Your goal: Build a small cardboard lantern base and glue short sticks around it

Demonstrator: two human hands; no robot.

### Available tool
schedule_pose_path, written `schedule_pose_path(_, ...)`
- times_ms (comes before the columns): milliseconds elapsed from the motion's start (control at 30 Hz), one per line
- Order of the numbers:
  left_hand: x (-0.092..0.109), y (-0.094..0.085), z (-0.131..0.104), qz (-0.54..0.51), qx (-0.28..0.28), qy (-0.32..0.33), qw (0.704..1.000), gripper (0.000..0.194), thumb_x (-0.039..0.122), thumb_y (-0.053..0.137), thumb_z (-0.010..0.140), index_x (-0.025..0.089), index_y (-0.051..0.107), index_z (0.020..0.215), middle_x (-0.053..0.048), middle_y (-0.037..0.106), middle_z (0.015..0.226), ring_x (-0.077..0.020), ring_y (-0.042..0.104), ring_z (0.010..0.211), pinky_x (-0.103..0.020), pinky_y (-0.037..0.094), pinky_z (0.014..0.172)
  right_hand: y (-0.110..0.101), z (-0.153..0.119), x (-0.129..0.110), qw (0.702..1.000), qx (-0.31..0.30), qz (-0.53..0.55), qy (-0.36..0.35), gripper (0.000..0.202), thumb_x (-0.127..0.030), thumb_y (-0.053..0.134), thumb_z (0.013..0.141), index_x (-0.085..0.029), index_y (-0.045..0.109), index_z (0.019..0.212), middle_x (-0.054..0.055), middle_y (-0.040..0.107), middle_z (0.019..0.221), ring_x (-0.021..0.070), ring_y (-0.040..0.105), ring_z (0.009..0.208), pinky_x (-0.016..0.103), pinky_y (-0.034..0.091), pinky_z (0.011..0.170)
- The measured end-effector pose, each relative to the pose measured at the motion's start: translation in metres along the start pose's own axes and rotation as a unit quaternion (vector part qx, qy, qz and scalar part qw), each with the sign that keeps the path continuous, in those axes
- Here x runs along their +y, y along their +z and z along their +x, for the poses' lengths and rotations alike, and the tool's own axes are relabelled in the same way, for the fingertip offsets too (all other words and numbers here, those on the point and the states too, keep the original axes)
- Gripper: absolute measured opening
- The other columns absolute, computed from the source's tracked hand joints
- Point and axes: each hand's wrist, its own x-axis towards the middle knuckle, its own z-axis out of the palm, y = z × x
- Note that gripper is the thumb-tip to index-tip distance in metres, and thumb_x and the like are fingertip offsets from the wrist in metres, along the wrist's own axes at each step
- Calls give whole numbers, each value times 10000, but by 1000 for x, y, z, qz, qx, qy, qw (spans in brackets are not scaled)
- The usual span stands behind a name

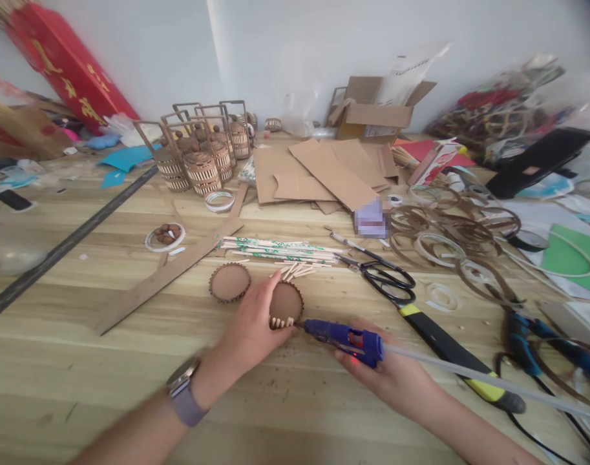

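My left hand (256,316) grips a round cardboard disc (287,300) with a notched rim, thumb at its near edge and fingers along its left side. Short pale sticks (281,322) stand along the near part of that rim. In my right hand (389,378) is a blue glue gun (346,339), a long clear glue stick running out of its back. Its nozzle points left and meets the disc's near right edge. A second notched disc (230,282) lies to the left. Beyond my left hand is a small heap of short sticks (297,270).
Wrapped chopsticks (280,247) lie beyond the discs. Black scissors (384,274) and a black-yellow handled tool (450,349) are at right, near pliers (522,342) and bamboo rings (450,226). Small lidded baskets (205,171), cardboard sheets (318,171) and an open box (375,113) stand behind.
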Motion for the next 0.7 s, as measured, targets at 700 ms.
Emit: schedule_pose_path(700, -3, -6, 0, -40, -37, -27, 998, 939, 170, 813, 699, 269, 305, 1483, -131, 519, 1433, -324, 487, 1331, -511, 415, 1095, -42, -1, 11, 883, -252, 304, 253, 583, -735, 584, 771, -161, 685, 812, 73, 719, 762, 138, 646, 585, 248, 518, 567)
